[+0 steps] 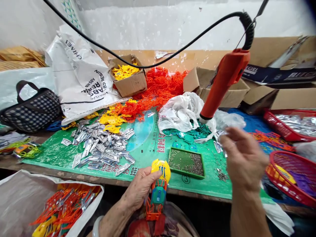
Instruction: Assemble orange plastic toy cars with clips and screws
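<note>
My left hand (pixel 142 186) is closed around a toy car at the table's front edge. This toy car (pixel 158 196) has a yellow front part, a teal cabin and an orange frame, and my thumb presses on the yellow part. My right hand (pixel 244 158) is raised over the right side of the table, its fingers bent and smeared by motion. Whether anything sits between those fingertips is unclear. Just up and left of them hangs a red electric screwdriver (pixel 224 84) on a black cable, apart from the hand. A green tray (pixel 186 174) of small screws lies near the toy.
Silver strips (pixel 98 144) and yellow parts (pixel 112 120) are heaped at left, beside orange frames (pixel 160 84). A white bag (pixel 181 110) lies over teal parts. Red baskets (pixel 273 164) stand at right. An open sack (pixel 22 197) of assembled pieces is at lower left.
</note>
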A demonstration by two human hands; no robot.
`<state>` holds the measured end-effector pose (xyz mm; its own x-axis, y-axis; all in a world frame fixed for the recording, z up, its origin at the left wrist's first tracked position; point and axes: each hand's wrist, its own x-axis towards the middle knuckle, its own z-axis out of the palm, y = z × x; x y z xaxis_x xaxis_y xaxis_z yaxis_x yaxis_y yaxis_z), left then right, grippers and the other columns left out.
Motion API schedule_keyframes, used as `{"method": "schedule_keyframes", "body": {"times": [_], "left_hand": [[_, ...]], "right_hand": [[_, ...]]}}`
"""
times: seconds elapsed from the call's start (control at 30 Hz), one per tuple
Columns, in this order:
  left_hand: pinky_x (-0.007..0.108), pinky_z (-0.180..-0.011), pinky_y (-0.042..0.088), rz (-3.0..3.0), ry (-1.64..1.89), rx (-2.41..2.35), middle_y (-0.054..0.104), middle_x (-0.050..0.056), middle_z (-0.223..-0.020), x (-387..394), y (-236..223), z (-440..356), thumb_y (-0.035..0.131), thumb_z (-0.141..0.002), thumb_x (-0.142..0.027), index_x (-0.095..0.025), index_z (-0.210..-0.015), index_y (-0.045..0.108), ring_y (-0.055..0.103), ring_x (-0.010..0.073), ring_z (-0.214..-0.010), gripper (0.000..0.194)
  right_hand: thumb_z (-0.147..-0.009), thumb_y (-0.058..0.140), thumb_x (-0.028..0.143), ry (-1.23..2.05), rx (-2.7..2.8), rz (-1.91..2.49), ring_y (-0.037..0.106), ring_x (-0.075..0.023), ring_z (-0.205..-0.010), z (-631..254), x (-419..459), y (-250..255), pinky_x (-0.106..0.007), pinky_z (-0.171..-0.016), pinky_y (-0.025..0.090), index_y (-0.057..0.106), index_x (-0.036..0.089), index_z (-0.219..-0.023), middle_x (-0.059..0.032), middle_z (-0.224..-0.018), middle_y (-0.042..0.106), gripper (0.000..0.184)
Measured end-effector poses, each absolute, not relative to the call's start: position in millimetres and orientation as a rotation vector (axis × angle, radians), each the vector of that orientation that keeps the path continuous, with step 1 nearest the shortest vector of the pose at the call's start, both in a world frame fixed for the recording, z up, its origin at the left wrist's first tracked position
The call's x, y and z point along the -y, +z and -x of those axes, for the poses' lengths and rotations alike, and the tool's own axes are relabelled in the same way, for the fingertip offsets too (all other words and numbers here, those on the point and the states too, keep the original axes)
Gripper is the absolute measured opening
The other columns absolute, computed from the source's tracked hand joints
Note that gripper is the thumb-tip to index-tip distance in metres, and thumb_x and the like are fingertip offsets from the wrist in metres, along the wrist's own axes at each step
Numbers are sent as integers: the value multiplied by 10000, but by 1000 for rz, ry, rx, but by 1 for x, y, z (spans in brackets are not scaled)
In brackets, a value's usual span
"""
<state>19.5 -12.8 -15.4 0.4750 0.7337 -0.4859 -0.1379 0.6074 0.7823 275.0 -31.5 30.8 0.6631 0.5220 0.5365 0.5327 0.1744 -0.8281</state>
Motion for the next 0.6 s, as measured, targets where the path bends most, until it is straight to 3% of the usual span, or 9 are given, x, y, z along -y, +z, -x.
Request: {"method": "schedule_keyframes", "body": {"times": [0.1, 0.17, 0.23, 0.33, 0.43, 0.6], "left_hand": [[169, -443, 413, -742, 596, -919, 628, 11, -587, 13, -18, -19, 824, -683, -440, -92, -749, 712, 516, 74, -467, 371], [165, -436, 411, -726, 591, -906, 620, 2, -575, 14, -19, -20, 832, -677, -427, -99, -738, 705, 508, 69, -457, 357], [169, -435, 422, -706, 568, -897, 632, 9, -573, 15, -18, -20, 836, -674, -422, -102, -739, 707, 520, 75, -454, 351], [177, -449, 448, -656, 535, -899, 672, 32, -599, 14, -17, -19, 851, -659, -404, -98, -763, 723, 554, 87, -465, 348], [178, -466, 468, -601, 527, -912, 709, 50, -641, 13, -17, -15, 873, -635, -377, -96, -796, 737, 586, 94, -482, 351], [181, -467, 478, -556, 540, -939, 722, 55, -644, 11, -20, -14, 876, -632, -375, -105, -801, 730, 605, 103, -484, 350]], "right_hand": [[-625, 834, 470, -157, 941, 1462, 538, -347, -1216, -318, -7, 56, -511, -860, 517, 552, 244, -1353, -155, -1391, 499, 812], [-561, 848, 457, 74, 1040, 1343, 485, -344, -1294, -331, -37, 68, -493, -910, 497, 508, 248, -1379, -141, -1422, 497, 910], [-529, 827, 451, 403, 1123, 1108, 583, -322, -1180, -328, -63, 77, -465, -860, 531, 590, 250, -1239, -105, -1285, 621, 774], [-516, 823, 301, 714, 1154, 989, 686, -247, -911, -302, -83, 89, -407, -741, 568, 616, 242, -1073, -35, -1004, 721, 596], [-550, 814, 223, 741, 1131, 997, 680, -177, -730, -272, -81, 96, -356, -673, 568, 608, 226, -1038, 3, -882, 716, 530], [-645, 787, 366, 706, 1005, 1118, 663, -164, -592, -240, -53, 84, -354, -577, 563, 601, 210, -897, 12, -805, 673, 350]]}}
